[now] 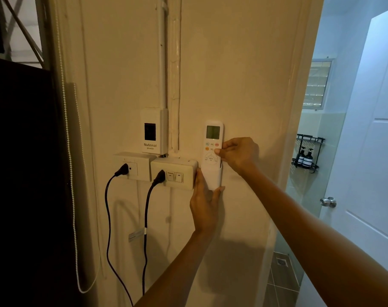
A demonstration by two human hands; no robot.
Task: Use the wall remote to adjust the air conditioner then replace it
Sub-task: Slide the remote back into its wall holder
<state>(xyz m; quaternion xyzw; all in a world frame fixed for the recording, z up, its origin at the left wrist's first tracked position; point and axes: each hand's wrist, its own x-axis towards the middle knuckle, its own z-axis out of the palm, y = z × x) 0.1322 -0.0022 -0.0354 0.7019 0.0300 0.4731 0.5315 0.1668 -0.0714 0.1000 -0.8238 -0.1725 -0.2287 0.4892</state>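
Observation:
A white remote [212, 141] with a small green screen stands upright on the cream wall, its lower end inside a white wall holder [213, 177]. My right hand [238, 154] pinches the remote's right edge at button level. My left hand [205, 204] cups the holder from below and from the left, thumb along its left side. The air conditioner is out of view.
Left of the holder are a switch-and-socket box [174, 173], a second socket box [134, 166], both with black plugs and hanging cords, and a breaker box [154, 131] above. A bead chain [74, 196] hangs far left. An open bathroom door [366, 173] stands right.

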